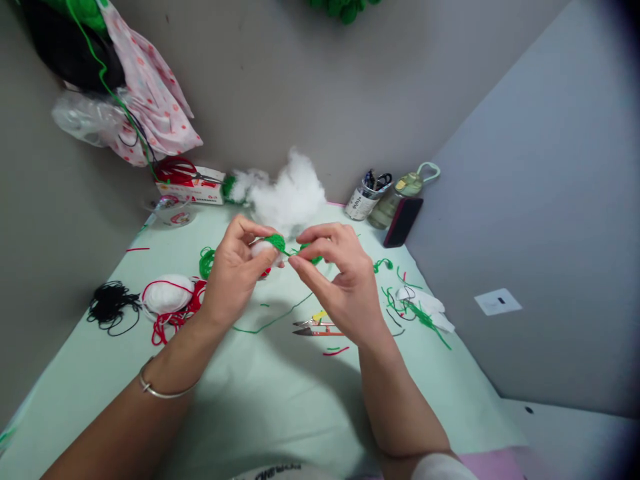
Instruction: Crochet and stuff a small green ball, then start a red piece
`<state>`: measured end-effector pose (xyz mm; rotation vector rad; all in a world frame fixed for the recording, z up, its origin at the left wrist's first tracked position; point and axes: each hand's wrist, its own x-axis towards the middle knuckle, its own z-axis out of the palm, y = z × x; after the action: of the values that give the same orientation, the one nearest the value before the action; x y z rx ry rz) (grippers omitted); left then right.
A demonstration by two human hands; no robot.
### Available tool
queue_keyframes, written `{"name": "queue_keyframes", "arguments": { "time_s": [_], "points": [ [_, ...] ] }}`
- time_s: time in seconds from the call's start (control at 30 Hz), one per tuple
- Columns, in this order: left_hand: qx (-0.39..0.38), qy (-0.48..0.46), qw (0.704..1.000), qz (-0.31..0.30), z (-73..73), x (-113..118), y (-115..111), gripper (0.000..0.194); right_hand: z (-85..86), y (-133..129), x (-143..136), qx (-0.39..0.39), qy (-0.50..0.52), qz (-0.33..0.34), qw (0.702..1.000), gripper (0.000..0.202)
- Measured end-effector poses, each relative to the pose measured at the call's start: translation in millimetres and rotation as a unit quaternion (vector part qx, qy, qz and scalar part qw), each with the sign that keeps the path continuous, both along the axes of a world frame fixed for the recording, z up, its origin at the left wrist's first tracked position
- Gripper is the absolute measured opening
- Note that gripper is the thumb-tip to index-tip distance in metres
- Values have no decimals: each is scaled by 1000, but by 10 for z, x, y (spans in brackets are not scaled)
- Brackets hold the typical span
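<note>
Over the middle of the table, my left hand (239, 267) is closed on a small crocheted piece (275, 243), green on top with white below. A bit of red shows under it, partly hidden by the fingers. From the piece a short length of green yarn (287, 253) runs to my right hand (340, 273), whose thumb and fingertips pinch it. Whether a needle is in that pinch is too small to tell. Just behind the right fingers another green crocheted piece (311, 253) is partly hidden. Thread snips (317, 329) with orange handles lie below the right hand.
White stuffing (290, 190) is heaped at the back. Yarn balls, white (167, 294) and black (111, 307), lie left. Red scissors (177, 171) rest on a box. A pen cup (361, 203), bottle (385, 210) and phone (404, 222) stand back right; yarn scraps (423, 317) lie right.
</note>
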<state>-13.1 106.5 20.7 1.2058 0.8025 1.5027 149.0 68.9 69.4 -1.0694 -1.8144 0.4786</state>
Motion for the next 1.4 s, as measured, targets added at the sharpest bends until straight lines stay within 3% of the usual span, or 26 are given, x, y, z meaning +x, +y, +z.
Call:
{"name": "queue_keyframes", "arguments": {
  "time_s": [0.13, 0.2, 0.3, 0.4, 0.5, 0.6, 0.67, 0.83, 1.0, 1.17, 1.27, 1.4],
  "points": [
    [2, 31, 999, 25, 38, 32, -38, 21, 26, -15, 7, -122, 155, 119, 973, 22],
    [-5, 45, 998, 39, 56, 52, -67, 21, 2, 8, -8, -165, 186, 96, 964, 18],
    [9, 62, 997, 49, 69, 83, -110, 23, -53, 66, -20, -161, 98, 24, 982, 21],
    [39, 101, 993, 51, 68, 93, -140, 23, -89, 104, -7, -145, -27, -1, 989, 30],
    [27, 121, 992, -3, 90, 43, -147, 26, -82, 111, 25, -146, -42, -11, 988, 36],
    [-18, 92, 991, -91, 137, -43, -137, 24, -42, 105, 53, -156, -14, 3, 988, 35],
    [-44, 64, 990, -114, 160, -77, -126, 24, -17, 101, 63, -159, 6, 11, 987, 34],
    [-59, 8, 994, -90, 123, -17, -109, 28, -1, 94, 86, -148, 18, 30, 988, 23],
    [-17, 24, 996, -82, 24, 87, -123, 23, -35, 84, 85, -135, 2, 24, 991, 16],
    [38, 73, 996, 41, -37, 134, -159, 22, -84, 53, -6, -127, -27, 38, 991, 16],
    [45, 132, 987, 85, -54, 111, -168, 21, -94, 35, -72, -126, -22, 46, 991, 16],
    [36, 154, 986, 55, -25, 84, -173, 19, -107, 47, -109, -119, -5, -2, 993, 22]
  ]
}}
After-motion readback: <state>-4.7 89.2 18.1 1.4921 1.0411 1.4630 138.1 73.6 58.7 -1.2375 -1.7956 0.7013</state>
